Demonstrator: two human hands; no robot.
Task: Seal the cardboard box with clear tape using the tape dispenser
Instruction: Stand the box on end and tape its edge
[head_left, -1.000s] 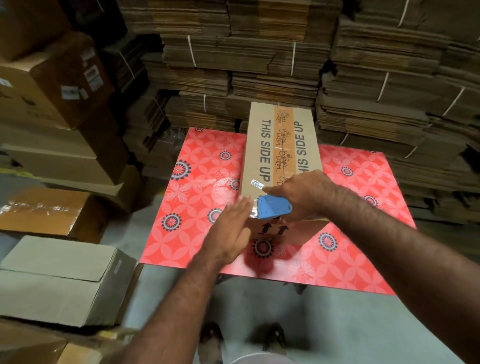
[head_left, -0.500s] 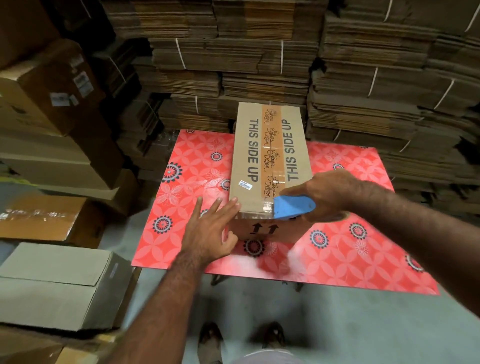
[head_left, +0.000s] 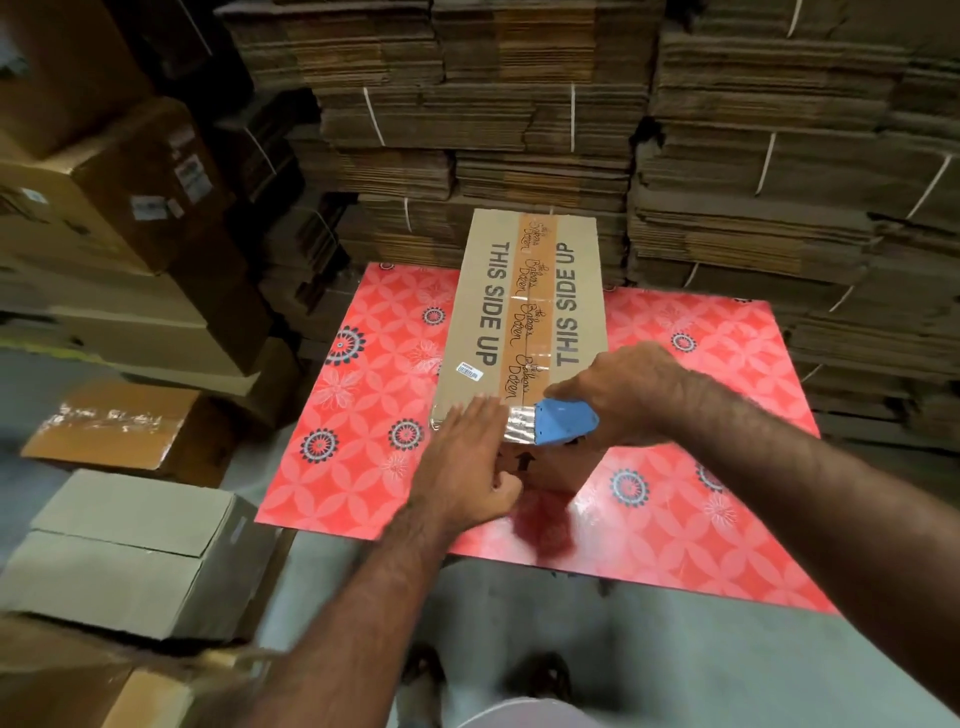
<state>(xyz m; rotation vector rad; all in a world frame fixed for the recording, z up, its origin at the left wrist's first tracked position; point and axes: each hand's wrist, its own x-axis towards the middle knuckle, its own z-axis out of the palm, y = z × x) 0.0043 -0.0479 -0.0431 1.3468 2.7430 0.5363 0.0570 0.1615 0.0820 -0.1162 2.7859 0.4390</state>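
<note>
Gripping the blue tape dispenser (head_left: 563, 420) at the near end of the cardboard box (head_left: 524, 317), right hand (head_left: 621, 395) curled over the body, forefinger stretched toward the brown printed strip (head_left: 525, 332) running down the lid. Clear tape (head_left: 519, 425) showing as a shiny band between the dispenser mouth and the left hand (head_left: 467, 462). Left hand flat, fingers straight and together, pressing on the near top edge of the box just beside the tape, thumb tucked below against the front face. Box lying lengthwise away from the camera, "THIS SIDE UP" printed on either side of the strip, a small white label (head_left: 469, 371) near the left edge, black arrows partly visible on the front face under the hands.

Resting on a table (head_left: 701, 415) covered with a glossy red sheet patterned in pale petals and dark round medallions. Grey floor (head_left: 675, 649) below, with two feet at the bottom edge. Stacked behind the table, tied bundles of flattened cartons (head_left: 519, 104) forming a wall. To the left, piled brown boxes (head_left: 130, 208), a taped carton (head_left: 119, 431) on the floor and a grey closed box (head_left: 130, 551) nearer.
</note>
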